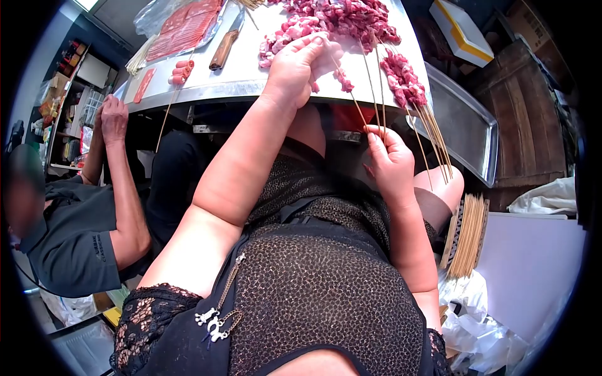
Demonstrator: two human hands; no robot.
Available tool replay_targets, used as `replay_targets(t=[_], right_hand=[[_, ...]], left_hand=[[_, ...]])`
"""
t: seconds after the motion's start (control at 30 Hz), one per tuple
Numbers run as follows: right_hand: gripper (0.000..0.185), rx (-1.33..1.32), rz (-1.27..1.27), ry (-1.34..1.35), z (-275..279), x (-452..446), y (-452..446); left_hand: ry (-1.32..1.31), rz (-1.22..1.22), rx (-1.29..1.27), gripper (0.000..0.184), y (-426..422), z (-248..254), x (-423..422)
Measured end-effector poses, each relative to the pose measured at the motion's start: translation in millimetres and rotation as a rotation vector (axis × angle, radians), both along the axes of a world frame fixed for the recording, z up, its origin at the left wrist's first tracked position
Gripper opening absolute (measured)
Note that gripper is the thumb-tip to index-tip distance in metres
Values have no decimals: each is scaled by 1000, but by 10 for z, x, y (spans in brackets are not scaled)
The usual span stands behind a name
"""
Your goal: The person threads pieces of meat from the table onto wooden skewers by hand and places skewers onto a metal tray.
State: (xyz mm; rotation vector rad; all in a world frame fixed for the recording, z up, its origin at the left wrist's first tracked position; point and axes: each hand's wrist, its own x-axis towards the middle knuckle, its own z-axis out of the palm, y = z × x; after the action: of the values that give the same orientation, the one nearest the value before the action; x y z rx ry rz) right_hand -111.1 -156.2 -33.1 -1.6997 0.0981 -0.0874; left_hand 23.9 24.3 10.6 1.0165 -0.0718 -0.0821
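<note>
My left hand [293,70] is over the near edge of the white table, thumb and fingers pinched together by the upper end of a thin wooden skewer. What the fingertips hold is blurred. On that skewer sits a small piece of raw meat [343,81]. Below the table edge, my right hand [390,160] is closed around the lower ends of several skewers [379,94], which point up toward the table. A pile of raw meat pieces [338,22] lies just beyond my left hand. Loaded meat skewers [404,78] rest at the table's right corner, their bare ends overhanging.
A wooden-handled knife [224,50], sliced meat in plastic [185,28] and a skewer of meat rolls [180,73] lie left. At left sits another person [81,232], hands at the table edge. On the right are a metal tray [464,119] and a skewer bundle [467,238].
</note>
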Motion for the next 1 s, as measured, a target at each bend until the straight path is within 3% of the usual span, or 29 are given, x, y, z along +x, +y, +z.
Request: replay_targets(t=[0.27, 0.47, 0.83, 1.0], right_hand=[[18, 93, 1, 73, 13, -11, 6], [18, -121, -59, -134, -50, -3, -41], [17, -212, -44, -191, -25, 4, -51], [17, 50, 31, -36, 52, 7, 25]], left_hand=[[-83, 45, 95, 20, -82, -54, -44], [7, -19, 3, 21, -44, 53, -105], [82, -75, -220, 21, -149, 37, -169], [62, -129, -185, 23, -155, -7, -175]])
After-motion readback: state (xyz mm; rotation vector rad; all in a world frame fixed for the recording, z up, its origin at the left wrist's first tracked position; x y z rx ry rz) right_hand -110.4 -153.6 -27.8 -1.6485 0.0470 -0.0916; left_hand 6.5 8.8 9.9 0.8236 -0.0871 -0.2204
